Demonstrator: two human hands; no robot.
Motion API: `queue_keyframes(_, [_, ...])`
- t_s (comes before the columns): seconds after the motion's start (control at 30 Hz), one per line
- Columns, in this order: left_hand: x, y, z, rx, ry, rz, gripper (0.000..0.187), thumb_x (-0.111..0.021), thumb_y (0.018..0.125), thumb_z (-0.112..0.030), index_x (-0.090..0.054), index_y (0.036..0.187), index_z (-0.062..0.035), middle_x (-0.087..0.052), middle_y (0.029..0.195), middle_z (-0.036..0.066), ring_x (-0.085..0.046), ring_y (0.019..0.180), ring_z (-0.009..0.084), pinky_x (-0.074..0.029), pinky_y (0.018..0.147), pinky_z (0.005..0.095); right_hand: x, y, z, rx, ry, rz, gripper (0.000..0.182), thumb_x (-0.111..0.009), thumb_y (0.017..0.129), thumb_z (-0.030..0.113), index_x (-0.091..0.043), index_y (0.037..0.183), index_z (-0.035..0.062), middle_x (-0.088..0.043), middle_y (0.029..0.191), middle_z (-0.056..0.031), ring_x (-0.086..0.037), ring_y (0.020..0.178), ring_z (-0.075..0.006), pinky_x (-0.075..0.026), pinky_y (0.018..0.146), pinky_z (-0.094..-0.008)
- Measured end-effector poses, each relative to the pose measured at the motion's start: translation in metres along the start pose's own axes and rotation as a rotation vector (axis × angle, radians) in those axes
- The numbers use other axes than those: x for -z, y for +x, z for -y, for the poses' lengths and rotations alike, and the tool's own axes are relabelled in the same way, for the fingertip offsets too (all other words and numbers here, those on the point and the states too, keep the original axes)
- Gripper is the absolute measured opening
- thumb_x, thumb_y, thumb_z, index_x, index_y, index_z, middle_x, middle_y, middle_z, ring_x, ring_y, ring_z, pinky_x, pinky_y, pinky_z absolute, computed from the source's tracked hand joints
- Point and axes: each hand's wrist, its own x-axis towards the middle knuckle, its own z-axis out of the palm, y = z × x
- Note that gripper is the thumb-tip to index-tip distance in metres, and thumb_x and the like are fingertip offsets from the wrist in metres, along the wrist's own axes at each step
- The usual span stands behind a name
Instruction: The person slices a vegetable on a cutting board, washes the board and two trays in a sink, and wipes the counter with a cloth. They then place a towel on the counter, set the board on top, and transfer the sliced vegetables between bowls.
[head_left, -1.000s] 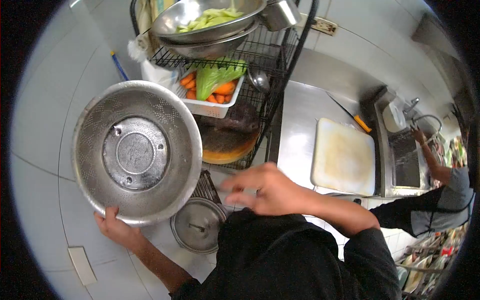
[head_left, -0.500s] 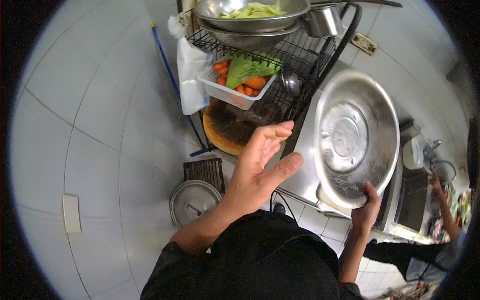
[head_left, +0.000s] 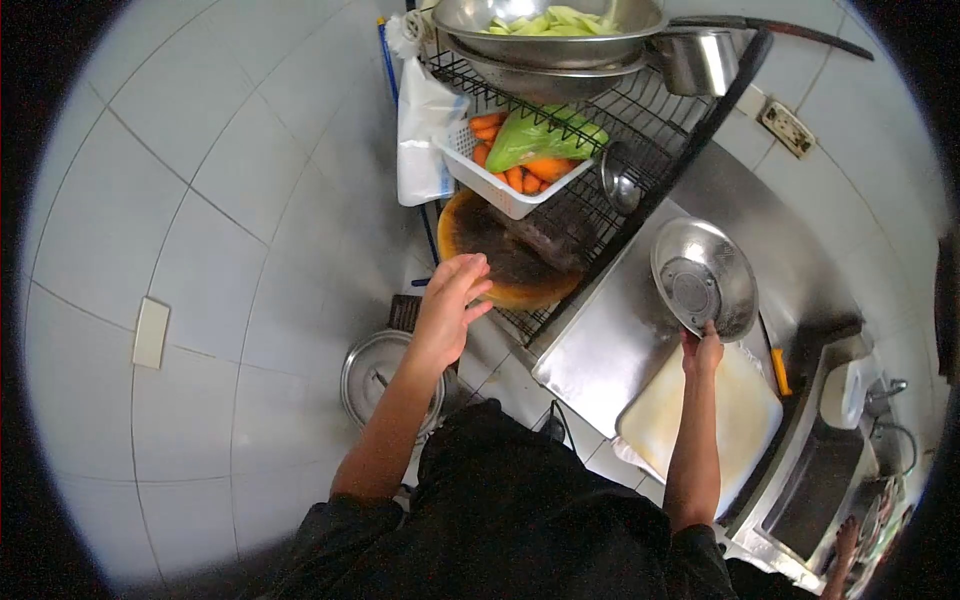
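My right hand (head_left: pixel 703 348) grips the near rim of a metal colander (head_left: pixel 738 285), which is tilted so its inside faces me. It hangs over the steel counter (head_left: pixel 600 345), beyond a white cutting board (head_left: pixel 725 420). My left hand (head_left: pixel 453 305) is raised with nothing in it, fingers stretched and apart. It is nearest to the round wooden board (head_left: pixel 462 240) on the lower rack and is not seen touching anything. Above that board sits a white plastic basket (head_left: pixel 512 197) with carrots (head_left: pixel 515 180) and a green wrapped vegetable (head_left: pixel 535 140).
Stacked metal bowls (head_left: pixel 545 75) with pale green slices and a metal pot (head_left: pixel 697 65) stand on the black wire rack (head_left: pixel 690 160). A yellow-handled knife (head_left: pixel 780 372) lies beside the cutting board. A sink (head_left: pixel 815 490) is at right, near another person's hand (head_left: pixel 848 540). A lidded pot (head_left: pixel 385 385) stands below.
The colander has moved away from me over the counter, uncovering the cutting board and knife. My left hand has shifted left and slightly down. The whole view has also turned.
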Motion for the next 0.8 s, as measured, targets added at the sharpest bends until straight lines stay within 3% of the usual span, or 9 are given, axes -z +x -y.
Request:
queue_keyframes(0.07, [0.004, 0.014, 0.001, 0.033, -0.017, -0.022, 0.069, -0.069, 0.087, -0.046, -0.041, 0.135, -0.0044, -0.045, 0.136, 0.019, -0.043, 0.127, 0.0341, -0.037, 0.102, 0.0502, -0.008, 0.011, -0.005, -0.099, 0.145, 0.141, 0.039, -0.062, 0.094, 0.025, -0.050, 0.121, -0.0002, -0.062, 0.104, -0.0190, -0.065, 0.083, -0.0285, -0.059, 0.073, -0.0409])
queue_keyframes(0.1, [0.006, 0.023, 0.002, 0.054, -0.031, -0.032, 0.073, -0.070, 0.086, -0.047, -0.040, 0.136, -0.0044, -0.042, 0.138, 0.020, -0.041, 0.129, 0.0364, -0.036, 0.102, 0.0523, -0.015, 0.001, -0.001, -0.154, 0.137, 0.193, 0.053, -0.067, 0.091, 0.039, -0.049, 0.126, 0.0051, -0.063, 0.104, -0.0159, -0.063, 0.087, -0.0256, -0.058, 0.075, -0.0375])
queue_keyframes(0.2, [0.012, 0.070, -0.002, 0.119, -0.076, -0.050, 0.084, -0.072, 0.081, -0.051, -0.034, 0.142, -0.0061, -0.032, 0.146, 0.024, -0.035, 0.133, 0.0422, -0.034, 0.103, 0.0576, -0.019, -0.027, 0.018, -0.347, -0.298, 0.170, 0.049, -0.067, 0.091, 0.038, -0.050, 0.126, 0.0079, -0.063, 0.099, -0.0102, -0.062, 0.084, -0.0226, -0.055, 0.072, -0.0342])
queue_keyframes(0.33, [0.019, 0.150, -0.015, 0.242, -0.161, -0.061, 0.090, -0.071, 0.080, -0.052, -0.029, 0.147, -0.0102, -0.024, 0.150, 0.025, -0.030, 0.134, 0.0458, -0.032, 0.104, 0.0610, -0.042, -0.095, 0.043, -0.006, -0.393, 0.000, 0.033, -0.064, 0.092, 0.021, -0.055, 0.118, 0.0019, -0.060, 0.085, -0.0084, -0.056, 0.067, -0.0167, -0.046, 0.059, -0.0280])
queue_keyframes(0.53, [0.060, 0.242, 0.049, 0.048, -0.232, -0.186, 0.064, -0.055, 0.090, -0.039, -0.037, 0.143, -0.0091, -0.037, 0.144, 0.021, -0.039, 0.131, 0.0383, -0.041, 0.098, 0.0565, -0.129, -0.215, 0.068, 0.377, -0.461, 0.168, 0.024, -0.058, 0.095, 0.008, -0.057, 0.116, -0.0044, -0.061, 0.087, -0.0093, -0.054, 0.068, -0.0126, -0.044, 0.062, -0.0246])
queue_keyframes(0.57, [0.060, 0.242, 0.056, 0.077, -0.048, -0.224, 0.044, -0.051, 0.092, -0.029, -0.047, 0.131, -0.0071, -0.046, 0.138, 0.015, -0.044, 0.126, 0.0302, -0.039, 0.100, 0.0504, -0.142, -0.231, 0.066, 0.408, -0.492, 0.198, 0.024, -0.058, 0.095, 0.007, -0.057, 0.116, -0.0049, -0.062, 0.089, -0.0092, -0.055, 0.070, -0.0122, -0.046, 0.063, -0.0248])
queue_keyframes(0.67, [0.071, 0.291, 0.149, -0.165, 0.994, -0.061, 0.048, -0.058, 0.090, -0.029, -0.051, 0.128, -0.0016, -0.052, 0.131, 0.022, -0.044, 0.127, 0.0399, -0.034, 0.109, 0.0479, -0.174, -0.263, 0.048, 0.480, -0.752, 0.204, 0.025, -0.059, 0.095, 0.005, -0.058, 0.117, -0.0051, -0.065, 0.095, -0.0109, -0.061, 0.081, -0.0145, -0.050, 0.070, -0.0260])
queue_keyframes(0.7, [0.072, 0.298, 0.158, -0.398, 1.128, 0.061, 0.062, -0.061, 0.087, -0.033, -0.043, 0.137, -0.0012, -0.042, 0.142, 0.025, -0.037, 0.132, 0.0455, -0.029, 0.112, 0.0528, -0.188, -0.273, 0.039, 0.514, -0.858, 0.183, 0.027, -0.060, 0.093, 0.004, -0.058, 0.118, -0.0054, -0.066, 0.100, -0.0128, -0.063, 0.084, -0.0158, -0.050, 0.076, -0.0276])
queue_keyframes(0.8, [0.053, 0.341, 0.188, -1.032, 1.307, -0.022, 0.058, -0.063, 0.084, -0.035, -0.049, 0.127, 0.0009, -0.048, 0.129, 0.029, -0.045, 0.120, 0.0470, -0.038, 0.102, 0.0491, -0.220, -0.283, -0.003, 0.632, -1.054, 0.227, 0.051, -0.064, 0.090, 0.004, -0.046, 0.136, -0.0045, -0.058, 0.127, -0.0203, -0.058, 0.112, -0.0255, -0.044, 0.100, -0.0368])
